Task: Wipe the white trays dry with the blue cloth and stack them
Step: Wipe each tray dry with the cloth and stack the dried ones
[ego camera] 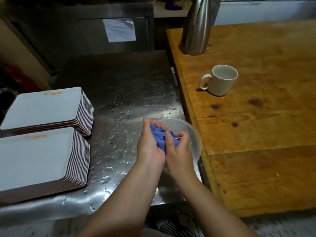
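Both hands hold a bunched blue cloth [159,136] over a clear round bowl [191,134] on the wet steel counter [123,93]. My left hand [149,142] cups the cloth from the left, fingers curled over its top. My right hand [178,147] grips it from the right. Two tall stacks of white rectangular trays sit at the left: the far stack [46,108] and the near stack [35,158]. Neither hand touches the trays.
A wooden table [256,117] adjoins the counter on the right, carrying a white mug [220,80] and a steel jug [198,26]. Water drops cover the counter's middle. A steel cabinet with a taped paper [119,29] stands behind.
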